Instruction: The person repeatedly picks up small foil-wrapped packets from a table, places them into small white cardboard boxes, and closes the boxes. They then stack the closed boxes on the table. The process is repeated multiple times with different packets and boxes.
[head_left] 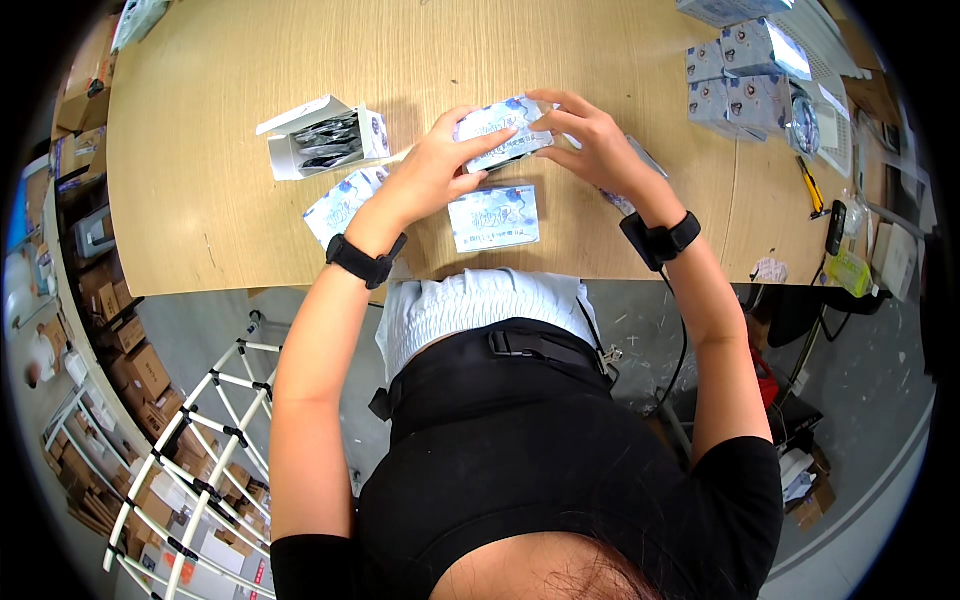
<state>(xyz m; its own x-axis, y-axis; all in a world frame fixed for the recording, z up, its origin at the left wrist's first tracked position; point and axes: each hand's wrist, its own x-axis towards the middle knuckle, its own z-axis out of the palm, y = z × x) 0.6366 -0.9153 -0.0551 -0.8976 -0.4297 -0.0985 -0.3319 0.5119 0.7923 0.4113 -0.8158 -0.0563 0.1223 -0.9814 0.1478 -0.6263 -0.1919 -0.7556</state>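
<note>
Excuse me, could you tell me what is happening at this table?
A person's left hand and right hand hold a blue-and-white patterned cardboard box between them. A similar closed box lies nearer the body on the pale wooden table. To the left, an open white box contains dark packets; more patterned boxes are stacked at far right.

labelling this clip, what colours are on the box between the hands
White and pale blue on the box, in the head view.
</note>
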